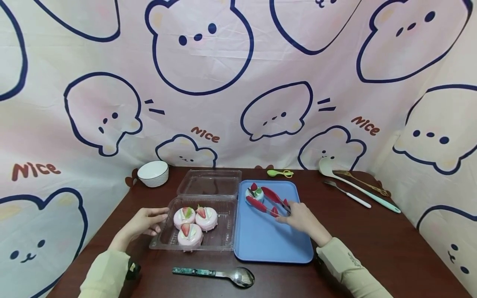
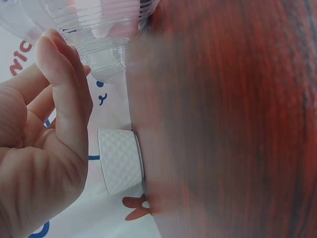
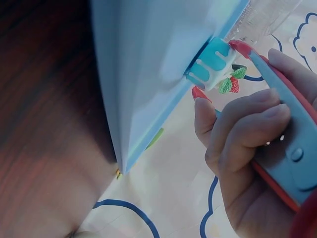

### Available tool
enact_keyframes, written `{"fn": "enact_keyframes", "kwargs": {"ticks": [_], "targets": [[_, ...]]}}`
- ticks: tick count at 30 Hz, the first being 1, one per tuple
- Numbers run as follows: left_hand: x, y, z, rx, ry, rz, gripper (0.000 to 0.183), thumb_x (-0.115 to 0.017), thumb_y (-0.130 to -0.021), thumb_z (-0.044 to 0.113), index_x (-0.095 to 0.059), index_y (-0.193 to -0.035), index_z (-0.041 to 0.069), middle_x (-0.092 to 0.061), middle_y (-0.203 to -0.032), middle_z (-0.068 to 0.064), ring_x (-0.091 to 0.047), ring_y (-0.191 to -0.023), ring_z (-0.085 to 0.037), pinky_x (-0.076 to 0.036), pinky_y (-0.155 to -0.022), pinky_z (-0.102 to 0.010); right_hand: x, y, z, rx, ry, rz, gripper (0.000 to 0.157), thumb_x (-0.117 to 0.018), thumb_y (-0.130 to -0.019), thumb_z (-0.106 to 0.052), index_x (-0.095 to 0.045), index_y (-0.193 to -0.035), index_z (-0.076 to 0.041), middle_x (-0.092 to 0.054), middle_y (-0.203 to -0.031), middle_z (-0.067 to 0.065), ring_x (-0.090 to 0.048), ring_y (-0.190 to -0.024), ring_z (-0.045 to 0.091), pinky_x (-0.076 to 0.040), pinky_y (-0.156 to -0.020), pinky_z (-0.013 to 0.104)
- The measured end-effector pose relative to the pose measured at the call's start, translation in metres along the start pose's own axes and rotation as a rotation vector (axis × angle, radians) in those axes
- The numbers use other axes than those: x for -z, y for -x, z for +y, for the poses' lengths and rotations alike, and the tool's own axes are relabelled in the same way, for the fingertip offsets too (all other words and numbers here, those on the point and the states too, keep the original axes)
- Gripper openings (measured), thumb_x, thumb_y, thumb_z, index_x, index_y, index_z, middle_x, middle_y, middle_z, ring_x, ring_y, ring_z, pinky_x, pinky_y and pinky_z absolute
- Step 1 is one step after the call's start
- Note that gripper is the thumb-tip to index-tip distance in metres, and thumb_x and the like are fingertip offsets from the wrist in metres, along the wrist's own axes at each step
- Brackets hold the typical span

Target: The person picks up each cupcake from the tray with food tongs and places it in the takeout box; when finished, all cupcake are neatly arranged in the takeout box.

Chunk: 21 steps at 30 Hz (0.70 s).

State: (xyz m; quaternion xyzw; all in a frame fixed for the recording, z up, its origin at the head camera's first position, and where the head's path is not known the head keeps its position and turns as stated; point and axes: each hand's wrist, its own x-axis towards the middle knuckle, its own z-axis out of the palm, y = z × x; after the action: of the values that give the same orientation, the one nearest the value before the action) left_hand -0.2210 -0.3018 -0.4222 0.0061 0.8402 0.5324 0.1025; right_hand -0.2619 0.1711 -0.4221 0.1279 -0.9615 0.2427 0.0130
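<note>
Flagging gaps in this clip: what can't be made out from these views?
Head: handle end of the red-and-grey tongs, covered by the right hand.
Left wrist: round pink cakes, indistinct behind the clear plastic box and cut off by the top edge.
Head: dark markings on the cream right sleeve, too small to read.

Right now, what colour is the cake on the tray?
The cake is turquoise and white, clearest in the right wrist view.

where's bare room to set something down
Free: the near half of the tray, in front of the right hand; the table outside the right sleeve, in front of the ladle. Crowded: the tray's far left corner, with a cake and tongs; the left of the box, with three cakes and the left hand at its edge.
</note>
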Motion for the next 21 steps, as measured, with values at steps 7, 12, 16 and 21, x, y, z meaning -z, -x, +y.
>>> {"fn": "enact_keyframes", "kwargs": {"ticks": [7, 12, 16, 21], "targets": [[-0.0001, -0.0006, -0.0013, 0.001, -0.002, 0.007, 0.053, -0.056, -0.091, 0.022, -0.041, -0.131, -0.007, -0.056, -0.084, -0.009, -0.055, -0.057, -0.015, -0.051, -0.053, -0.028, -0.0042, -0.0013, 0.0017, 0.007, 0.003, 0.008, 0.043, -0.074, -0.072, -0.038, -0.055, -0.085, -0.002, -0.042, -0.057, 0.004, -0.038, -0.049, 0.014, -0.027, -0.043, 0.025], [-0.0007, -0.0007, 0.0005, 0.005, 0.005, 0.016, 0.051, -0.056, -0.091, 0.021, -0.041, -0.130, -0.008, -0.058, -0.085, -0.010, -0.055, -0.057, -0.015, -0.051, -0.052, -0.029, -0.0041, 0.0001, 0.0013, 0.002, 0.006, 0.014, 0.045, -0.074, -0.072, -0.039, -0.055, -0.087, -0.001, -0.043, -0.057, 0.005, -0.038, -0.049, 0.015, -0.028, -0.043, 0.026], [-0.0013, -0.0003, 0.0023, 0.013, 0.009, 0.024, 0.051, -0.056, -0.091, 0.020, -0.041, -0.130, -0.008, -0.058, -0.086, -0.011, -0.055, -0.056, -0.015, -0.051, -0.052, -0.029, -0.0031, 0.0017, -0.0001, -0.010, 0.006, 0.016, 0.048, -0.074, -0.071, -0.039, -0.056, -0.092, 0.000, -0.043, -0.056, 0.005, -0.039, -0.049, 0.015, -0.029, -0.043, 0.026], [-0.0017, -0.0004, 0.0022, 0.011, 0.012, 0.025, 0.050, -0.055, -0.091, 0.019, -0.040, -0.130, -0.009, -0.058, -0.086, -0.011, -0.055, -0.057, -0.015, -0.051, -0.052, -0.029, -0.0030, 0.0032, -0.0009, -0.025, -0.022, 0.025, 0.052, -0.075, -0.070, -0.038, -0.054, -0.097, 0.001, -0.045, -0.058, 0.004, -0.041, -0.050, 0.015, -0.030, -0.043, 0.026]]}}
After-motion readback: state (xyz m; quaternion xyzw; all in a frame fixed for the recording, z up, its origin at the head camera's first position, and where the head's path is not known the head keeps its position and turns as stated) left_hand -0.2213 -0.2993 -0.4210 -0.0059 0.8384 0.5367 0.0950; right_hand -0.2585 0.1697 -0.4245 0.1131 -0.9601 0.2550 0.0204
